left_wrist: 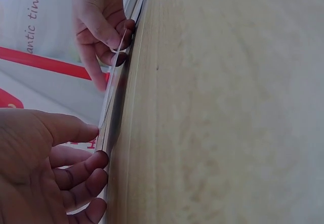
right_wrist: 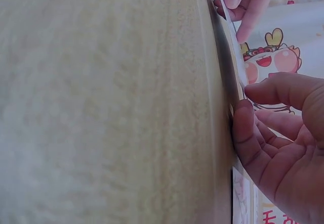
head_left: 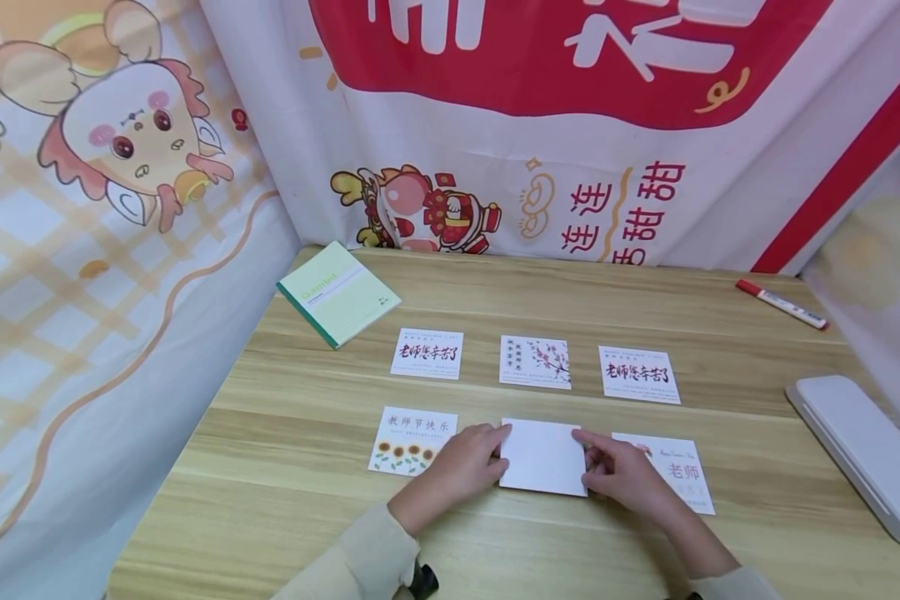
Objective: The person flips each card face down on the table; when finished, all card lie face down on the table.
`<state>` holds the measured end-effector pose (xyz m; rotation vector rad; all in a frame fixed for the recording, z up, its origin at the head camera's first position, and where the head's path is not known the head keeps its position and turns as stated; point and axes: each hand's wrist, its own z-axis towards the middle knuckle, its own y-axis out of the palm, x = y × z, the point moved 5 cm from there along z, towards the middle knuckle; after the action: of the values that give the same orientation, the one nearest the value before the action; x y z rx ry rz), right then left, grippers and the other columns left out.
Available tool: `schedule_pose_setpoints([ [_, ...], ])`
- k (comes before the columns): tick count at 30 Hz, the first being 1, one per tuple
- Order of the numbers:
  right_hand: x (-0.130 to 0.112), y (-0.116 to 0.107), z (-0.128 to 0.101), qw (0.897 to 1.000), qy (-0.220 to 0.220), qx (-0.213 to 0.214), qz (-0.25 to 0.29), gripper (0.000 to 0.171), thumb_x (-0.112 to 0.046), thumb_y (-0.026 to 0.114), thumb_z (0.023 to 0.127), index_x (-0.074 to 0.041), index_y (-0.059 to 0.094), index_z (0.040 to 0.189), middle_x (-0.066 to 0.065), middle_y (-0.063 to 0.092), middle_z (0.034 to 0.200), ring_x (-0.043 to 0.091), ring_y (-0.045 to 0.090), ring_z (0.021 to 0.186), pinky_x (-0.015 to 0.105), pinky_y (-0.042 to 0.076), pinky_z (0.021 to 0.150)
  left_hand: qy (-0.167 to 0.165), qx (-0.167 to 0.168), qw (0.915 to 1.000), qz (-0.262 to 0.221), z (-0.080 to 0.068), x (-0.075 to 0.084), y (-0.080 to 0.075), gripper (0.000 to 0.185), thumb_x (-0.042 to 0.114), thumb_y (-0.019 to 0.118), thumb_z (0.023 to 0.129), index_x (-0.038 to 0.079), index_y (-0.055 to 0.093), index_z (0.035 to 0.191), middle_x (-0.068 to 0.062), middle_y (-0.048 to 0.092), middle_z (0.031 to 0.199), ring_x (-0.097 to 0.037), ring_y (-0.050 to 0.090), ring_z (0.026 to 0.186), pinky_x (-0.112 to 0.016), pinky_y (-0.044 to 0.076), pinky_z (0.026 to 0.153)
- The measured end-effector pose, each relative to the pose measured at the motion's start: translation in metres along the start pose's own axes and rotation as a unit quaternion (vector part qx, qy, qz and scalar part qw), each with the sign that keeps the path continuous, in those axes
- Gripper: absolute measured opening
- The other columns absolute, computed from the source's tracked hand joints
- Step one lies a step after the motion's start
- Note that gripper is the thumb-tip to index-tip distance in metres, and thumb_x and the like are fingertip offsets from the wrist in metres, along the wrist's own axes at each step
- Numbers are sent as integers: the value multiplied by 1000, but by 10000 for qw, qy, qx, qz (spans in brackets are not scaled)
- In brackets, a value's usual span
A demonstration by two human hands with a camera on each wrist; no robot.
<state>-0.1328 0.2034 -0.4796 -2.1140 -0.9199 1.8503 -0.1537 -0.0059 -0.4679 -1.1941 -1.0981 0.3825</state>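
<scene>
A blank white card (head_left: 543,457) is held flat, slightly off the table, with its plain face up. My left hand (head_left: 461,463) pinches its left edge between thumb and fingers. At the right edge my right hand (head_left: 630,477) does the same. In both wrist views the card appears edge-on, with a thin gap and shadow beneath it. Partly behind my left hand lies a sunflower card (head_left: 408,433). Another printed card (head_left: 686,475) is partly covered by my right hand. What is on the held card's underside is hidden.
Behind the hands, a row holds a left lettered card (head_left: 427,353), a blossom card (head_left: 535,362) and a right lettered card (head_left: 639,375). A green notebook (head_left: 339,293) lies back left. At the right are a red-capped marker (head_left: 782,305) and a white case (head_left: 862,458). Printed curtains hang around the table.
</scene>
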Motion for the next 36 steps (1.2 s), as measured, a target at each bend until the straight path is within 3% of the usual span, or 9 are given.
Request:
schedule_pose_setpoints([
  [8, -2, 2, 2, 9994, 178, 45, -297, 60, 3, 67, 74, 2, 49, 131, 5, 51, 78, 17, 49, 59, 27, 46, 47, -150, -69, 9999, 9, 1, -1, 3, 49, 18, 60, 84, 4, 52, 130, 7, 47, 73, -11, 45, 72, -24, 38, 63],
  [24, -6, 3, 6, 9988, 96, -450, -191, 61, 3, 66, 75, 7, 44, 132, 5, 49, 73, 17, 48, 55, 26, 44, 45, -284, -303, 9991, -20, 2, 1, 2, 49, 20, 58, 84, 3, 51, 130, 5, 47, 74, -12, 43, 71, -24, 37, 63],
  [36, -5, 3, 8, 9986, 398, -299, -188, 60, 4, 66, 76, 3, 47, 132, 6, 50, 74, 18, 49, 56, 27, 44, 45, -301, -322, 9990, 40, 6, -3, 8, 52, 19, 64, 81, 3, 52, 129, 5, 45, 71, -13, 42, 69, -24, 36, 60],
])
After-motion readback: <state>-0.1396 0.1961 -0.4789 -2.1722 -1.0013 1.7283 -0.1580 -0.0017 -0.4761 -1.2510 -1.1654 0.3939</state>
